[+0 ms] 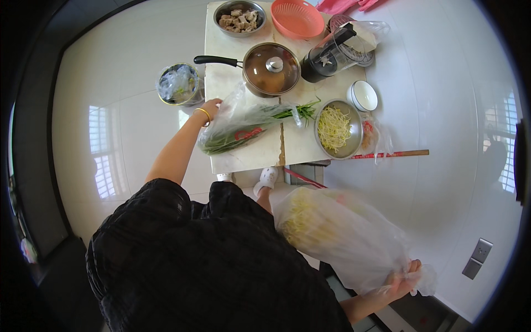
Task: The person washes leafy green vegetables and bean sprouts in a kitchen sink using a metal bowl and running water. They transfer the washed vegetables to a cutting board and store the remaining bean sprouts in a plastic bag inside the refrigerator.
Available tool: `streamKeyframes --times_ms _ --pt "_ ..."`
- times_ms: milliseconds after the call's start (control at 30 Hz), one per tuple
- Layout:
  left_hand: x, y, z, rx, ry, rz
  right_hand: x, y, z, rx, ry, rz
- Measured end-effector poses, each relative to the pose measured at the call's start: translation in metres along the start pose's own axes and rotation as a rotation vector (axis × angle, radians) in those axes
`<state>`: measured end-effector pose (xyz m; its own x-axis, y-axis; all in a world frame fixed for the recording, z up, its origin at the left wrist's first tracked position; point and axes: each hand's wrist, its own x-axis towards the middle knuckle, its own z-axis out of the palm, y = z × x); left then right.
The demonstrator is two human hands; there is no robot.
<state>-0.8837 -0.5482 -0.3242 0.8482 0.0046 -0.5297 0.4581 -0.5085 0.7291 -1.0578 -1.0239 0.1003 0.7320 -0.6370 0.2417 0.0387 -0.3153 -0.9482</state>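
Note:
My left hand (212, 110), with a gold bangle at the wrist, is at the upper left end of a clear plastic bag (236, 120) on the table. Long green stalks, seemingly chives (305, 111), stick out of that bag's right end. My right hand (404, 279) grips the gathered neck of a large translucent plastic bag (352, 245) at the lower right. Yellowish bean sprouts (305, 220) show through its far end. More bean sprouts (333, 126) lie in a steel bowl (354, 141) at the table's right edge.
A lidded saucepan (271, 69), a bowl of meat pieces (238, 20), a coral basket (297, 18), a blender (327, 54) and white bowls (364, 96) stand on the table (249, 162). A bin (179, 85) is at its left. A red stick (398, 154) juts out right.

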Motion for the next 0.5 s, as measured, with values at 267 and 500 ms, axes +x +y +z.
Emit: streamKeyframes --times_ms 267,500 --pt "-0.068 0.07 -0.001 0.242 0.814 0.217 0.021 0.025 -0.07 0.662 -0.516 0.431" --pt "-0.185 0.086 0.008 0.188 1.058 0.52 0.064 0.046 -0.114 0.868 -0.524 0.661"
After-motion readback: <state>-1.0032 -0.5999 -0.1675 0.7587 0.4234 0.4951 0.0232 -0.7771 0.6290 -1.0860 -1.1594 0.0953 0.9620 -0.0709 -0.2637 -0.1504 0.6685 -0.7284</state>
